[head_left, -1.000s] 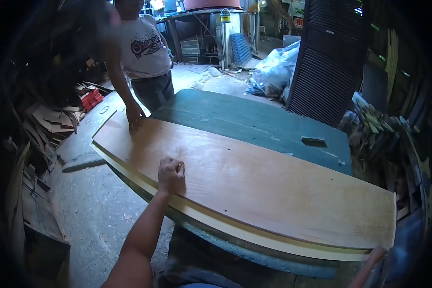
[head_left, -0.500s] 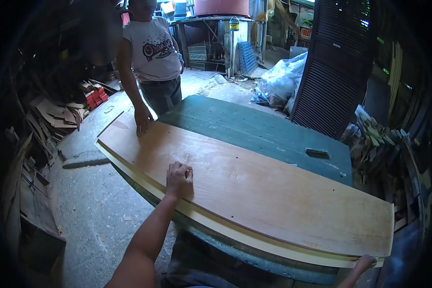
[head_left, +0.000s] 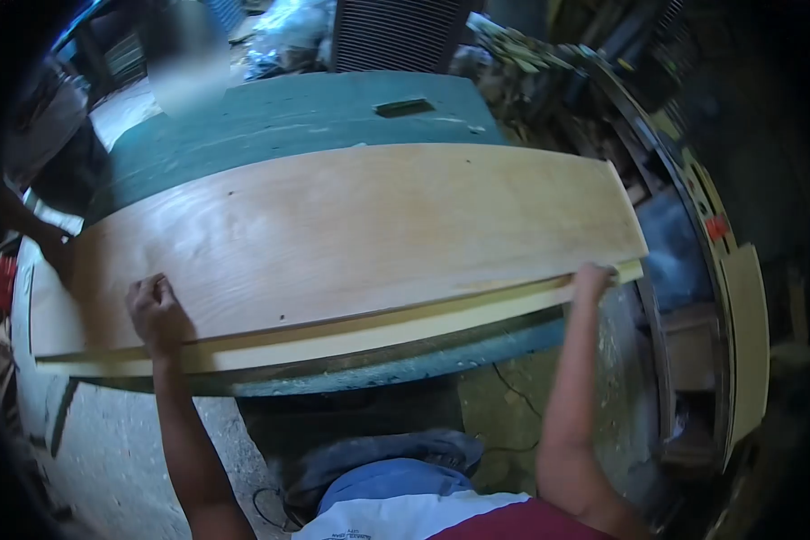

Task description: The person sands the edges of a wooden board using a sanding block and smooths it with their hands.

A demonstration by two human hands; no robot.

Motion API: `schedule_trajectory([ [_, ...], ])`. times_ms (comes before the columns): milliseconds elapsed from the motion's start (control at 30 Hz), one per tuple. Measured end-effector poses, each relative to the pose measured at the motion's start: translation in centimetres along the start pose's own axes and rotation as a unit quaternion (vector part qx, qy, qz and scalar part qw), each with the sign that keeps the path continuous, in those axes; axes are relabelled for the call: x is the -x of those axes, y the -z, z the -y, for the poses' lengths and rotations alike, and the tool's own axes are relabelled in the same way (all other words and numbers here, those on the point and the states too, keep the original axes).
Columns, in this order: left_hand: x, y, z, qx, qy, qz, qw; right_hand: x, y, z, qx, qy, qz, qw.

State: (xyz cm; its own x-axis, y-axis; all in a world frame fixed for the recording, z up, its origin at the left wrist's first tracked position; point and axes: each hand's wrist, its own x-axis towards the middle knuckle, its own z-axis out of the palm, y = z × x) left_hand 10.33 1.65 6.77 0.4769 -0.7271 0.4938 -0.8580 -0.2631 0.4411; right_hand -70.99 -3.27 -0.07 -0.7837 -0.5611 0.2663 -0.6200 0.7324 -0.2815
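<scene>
A long, smooth wooden panel (head_left: 369,234) with small dark holes lies on a green table (head_left: 333,99). Under its near side shows a pale lower board (head_left: 405,327), whose edge sticks out toward me. My left hand (head_left: 157,313) rests closed on the panel near its left front edge; whatever its fingers hold, if anything, is hidden. At the right front corner, my right hand (head_left: 592,281) has its fingers closed around the edge of the pale board. Another person's hand (head_left: 58,252) touches the panel's far left end, dark and blurred.
A small dark block (head_left: 404,108) lies on the back of the green table. Behind it stand a louvred door (head_left: 396,36) and a plastic-wrapped bundle (head_left: 288,38). Wood scraps (head_left: 522,47) are piled at the back right. Shelving with boards (head_left: 745,342) runs along the right side.
My view has swung right and down, so the panel now appears more level and the other person is at the left edge. Both my hands stay at about the same places on the boards.
</scene>
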Motion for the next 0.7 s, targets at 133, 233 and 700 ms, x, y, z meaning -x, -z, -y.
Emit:
schedule_trajectory([
  [133,-0.1,-0.8,1.5,0.010,-0.011,0.005,1.000,16.1,5.6,8.5,-0.182,0.025,-0.063,0.981],
  [233,0.0,-0.4,1.4,0.009,-0.019,0.019,1.000,16.2,5.8,8.7,-0.189,0.003,-0.080,0.979],
  [700,-0.3,-0.3,1.3,-0.003,-0.012,0.032,0.999,13.6,5.3,8.6,-0.247,-0.014,-0.057,0.967],
])
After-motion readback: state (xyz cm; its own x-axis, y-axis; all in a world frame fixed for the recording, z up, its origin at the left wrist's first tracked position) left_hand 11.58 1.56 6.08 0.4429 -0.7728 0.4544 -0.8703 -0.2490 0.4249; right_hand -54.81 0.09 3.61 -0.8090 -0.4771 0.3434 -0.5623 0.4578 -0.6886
